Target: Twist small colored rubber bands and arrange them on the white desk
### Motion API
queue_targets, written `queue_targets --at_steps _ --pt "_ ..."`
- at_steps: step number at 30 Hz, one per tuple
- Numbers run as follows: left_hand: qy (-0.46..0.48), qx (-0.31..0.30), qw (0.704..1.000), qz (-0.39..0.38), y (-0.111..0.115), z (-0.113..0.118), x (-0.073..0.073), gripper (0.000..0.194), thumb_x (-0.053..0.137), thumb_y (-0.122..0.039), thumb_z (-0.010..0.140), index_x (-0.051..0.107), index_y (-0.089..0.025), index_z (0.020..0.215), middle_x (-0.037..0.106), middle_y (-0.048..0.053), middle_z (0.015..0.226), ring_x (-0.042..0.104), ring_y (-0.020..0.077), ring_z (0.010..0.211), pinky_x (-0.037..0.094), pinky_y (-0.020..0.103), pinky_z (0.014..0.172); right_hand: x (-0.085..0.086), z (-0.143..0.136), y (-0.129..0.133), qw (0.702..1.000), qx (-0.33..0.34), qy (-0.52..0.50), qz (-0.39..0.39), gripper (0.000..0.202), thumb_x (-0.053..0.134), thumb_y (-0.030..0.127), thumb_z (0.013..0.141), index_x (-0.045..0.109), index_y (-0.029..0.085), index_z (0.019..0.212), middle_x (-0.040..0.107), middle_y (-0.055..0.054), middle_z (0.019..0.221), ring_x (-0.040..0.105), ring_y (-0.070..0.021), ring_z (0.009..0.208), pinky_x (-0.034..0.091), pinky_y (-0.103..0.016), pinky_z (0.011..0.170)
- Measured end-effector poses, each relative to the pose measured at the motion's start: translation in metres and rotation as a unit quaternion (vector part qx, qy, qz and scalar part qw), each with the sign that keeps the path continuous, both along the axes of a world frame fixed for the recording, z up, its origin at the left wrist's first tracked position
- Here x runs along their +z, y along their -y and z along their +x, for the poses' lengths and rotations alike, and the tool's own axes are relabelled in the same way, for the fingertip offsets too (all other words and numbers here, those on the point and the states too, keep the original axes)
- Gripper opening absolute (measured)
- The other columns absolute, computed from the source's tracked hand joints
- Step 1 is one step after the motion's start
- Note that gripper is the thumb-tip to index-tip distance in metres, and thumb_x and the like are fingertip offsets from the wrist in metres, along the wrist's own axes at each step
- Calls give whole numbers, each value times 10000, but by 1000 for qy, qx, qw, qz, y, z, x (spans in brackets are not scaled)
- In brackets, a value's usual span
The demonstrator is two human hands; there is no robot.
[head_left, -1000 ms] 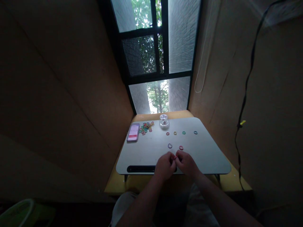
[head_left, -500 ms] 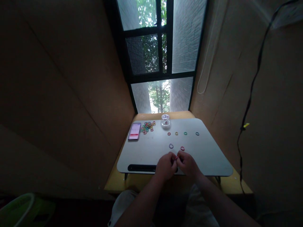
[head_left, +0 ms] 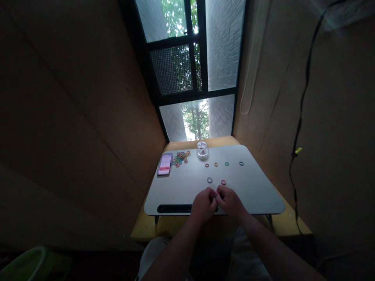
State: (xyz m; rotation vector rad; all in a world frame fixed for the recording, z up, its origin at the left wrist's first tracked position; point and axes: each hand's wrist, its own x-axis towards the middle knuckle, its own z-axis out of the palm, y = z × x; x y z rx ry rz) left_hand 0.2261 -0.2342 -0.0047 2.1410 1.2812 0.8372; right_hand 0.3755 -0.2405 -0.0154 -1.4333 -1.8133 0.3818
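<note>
My left hand (head_left: 203, 205) and my right hand (head_left: 231, 201) meet above the front edge of a white lap table (head_left: 172, 191). Between their pinched fingertips is a small pinkish-red rubber band (head_left: 216, 194), mostly covered by the fingers. Just beyond the hands lie a purple rubber band (head_left: 209, 180) and a pink-red rubber band (head_left: 223, 182). Farther back, a row holds a red band (head_left: 207, 165), a yellow band (head_left: 216, 164), a green band (head_left: 226, 164) and a dark blue band (head_left: 241, 163), spaced apart.
A heap of mixed coloured bands (head_left: 181, 158) lies at the back left, beside a phone (head_left: 165, 164) with a blurred screen. A clear container (head_left: 202, 152) stands at the back edge. A black slot (head_left: 174, 208) runs along the front. Walls close in on both sides.
The view has shifted slightly. Both hands stay together at the same spot, fingertips still pinched on the small band, which now shows less. The bands on the table have not moved.
</note>
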Motion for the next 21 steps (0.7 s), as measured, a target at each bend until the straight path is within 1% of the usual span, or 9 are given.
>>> queue_targets --at_steps 13,21 --pt "6 5 1000 -8 1 -1 0 90 498 -268 833 550 -194 835 575 -10 734 483 114 660 339 236 617 -1 0 0 1000 5 -1 -3 126 459 191 762 443 195 638 476 33 578 431 -110 555 276 -231 540" --pt "4 -6 1000 -1 1 -2 2 79 498 -252 831 547 -194 849 579 -10 744 481 111 658 328 231 604 -2 0 -1 1000 4 13 3 128 455 182 759 433 196 634 469 34 577 436 -111 554 276 -231 544"
